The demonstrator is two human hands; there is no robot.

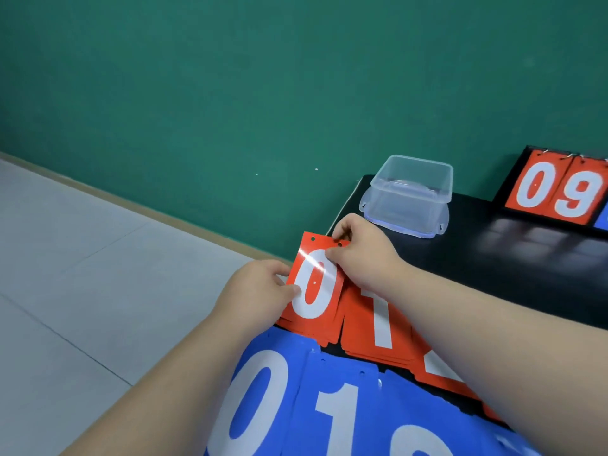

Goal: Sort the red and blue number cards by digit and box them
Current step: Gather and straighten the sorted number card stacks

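Both hands are gripping one card: the left hand is pinching the left edge of the red 0 card w/ the thumb on the white digit, and the right hand is pinching its top right corner, fingers curled by the punched hole. The card is tilting a bit, catching glare, and is sitting over the red 0 stack, whose edges are showing just below it. Under the right wrist the red 1 stack is lying right beside the 0s. Under the right forearm another red pile is lying, digit mostly hidden, prob. a 2. Nearer the body than both hands, the blue 0 card, the blue 1 card & a third blue card are lying in a row, the last cut off by the frame. Beyond the right hand the clear box is sitting on its lid on the counter; contents unclear. Sorting is looking mostly done, and the red 0s are being squared or picked up; can't tell if the grip is taking one card or more. Nxt move is calling for gathering the whole 0 stack w/ edges flush, then carrying it past the right hand's spot to the box, level, so the slick cards aren't fanning out.
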